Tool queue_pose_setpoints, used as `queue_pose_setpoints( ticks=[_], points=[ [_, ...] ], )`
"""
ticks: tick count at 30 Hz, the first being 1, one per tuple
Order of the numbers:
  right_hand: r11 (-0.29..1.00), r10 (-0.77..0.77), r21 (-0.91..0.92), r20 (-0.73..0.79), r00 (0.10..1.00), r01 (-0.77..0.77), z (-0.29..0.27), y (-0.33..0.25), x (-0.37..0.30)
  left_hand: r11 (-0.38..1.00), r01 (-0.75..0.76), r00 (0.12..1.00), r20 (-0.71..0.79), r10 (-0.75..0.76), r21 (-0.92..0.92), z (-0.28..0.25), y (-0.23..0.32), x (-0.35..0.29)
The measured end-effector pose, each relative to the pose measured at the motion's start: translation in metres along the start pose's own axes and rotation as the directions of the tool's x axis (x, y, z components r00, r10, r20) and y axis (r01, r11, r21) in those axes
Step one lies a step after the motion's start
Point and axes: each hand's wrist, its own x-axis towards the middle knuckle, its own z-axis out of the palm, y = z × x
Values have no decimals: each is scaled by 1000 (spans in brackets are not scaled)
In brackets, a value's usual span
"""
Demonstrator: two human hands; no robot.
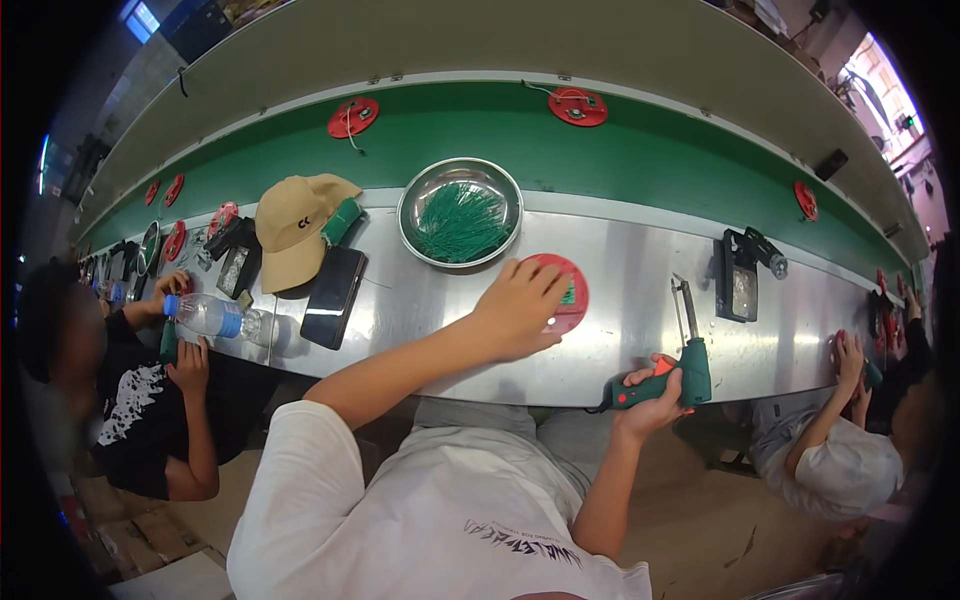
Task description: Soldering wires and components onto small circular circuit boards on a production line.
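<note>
My left hand (512,312) rests on a red round disc (572,316), its fingers curled over the top and side and pressing it to the metal bench. A small green circuit board (568,291) shows on the disc beside my fingertips; the rest is covered by the hand. At the bench's front edge my right hand (648,402) is wrapped round the handle of a green soldering gun (696,372) with a red trigger. Its thin metal tip points up and away from me, apart from the disc. Beyond my left hand stands a steel bowl (405,222) of cut green wires (462,222).
A tan cap (295,225), a black phone (333,298) and a water bottle (208,315) lie to the left. A black soldering stand (738,278) sits at the right. More red discs (578,107) lean along the green back ledge. People work at both sides.
</note>
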Motion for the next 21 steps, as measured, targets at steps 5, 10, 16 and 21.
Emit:
queue_pose_setpoints(
  ticks=[5, 10, 16, 21],
  points=[
    [998, -4, -55, -13, 1000, 3, 2, 1, 4, 988, 102, 968, -239, -71, 118, -44, -32, 5],
    [997, -48, -69, -25, 999, 46, 3, 3, 4, 845, 346, 921, 27, -390, 407, -56, -118, 7],
    [998, -16, -57, -14, 1000, 15, 0, 3, 2, 936, 334, 930, 123, -347, 114, -50, -137, -5],
    [997, -28, -68, 20, 999, 30, -1, 3, 5, 965, 238, 963, -100, -249, -109, -56, -141, -10]
  ],
)
